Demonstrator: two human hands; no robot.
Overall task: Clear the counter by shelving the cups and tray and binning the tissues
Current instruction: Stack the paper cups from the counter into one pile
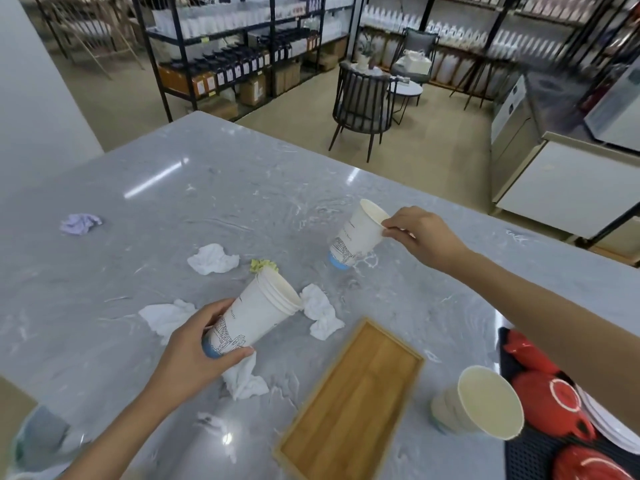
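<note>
My left hand (pixel 197 355) grips a tilted stack of white paper cups (pixel 258 311) near its blue base, held just above the grey counter (pixel 214 188). My right hand (pixel 420 237) pinches the rim of a single paper cup (pixel 356 233), tipped with its blue base touching the counter. A third paper cup (pixel 479 401) stands at the front right. An empty wooden tray (pixel 353 396) lies in front of me. Crumpled white tissues (pixel 212 259) (pixel 320 311) (pixel 166 317) (pixel 244 379) lie scattered around the stack, with a yellow tissue (pixel 262 266) behind it and a purple tissue (pixel 80 223) far left.
Red lids or bowls (pixel 547 393) and white plates sit on a dark mat at the counter's right edge. A bin with a liner (pixel 38 438) shows at the lower left. Beyond the counter stand a dark chair (pixel 363 105), a small round table and black storage shelves (pixel 235 57).
</note>
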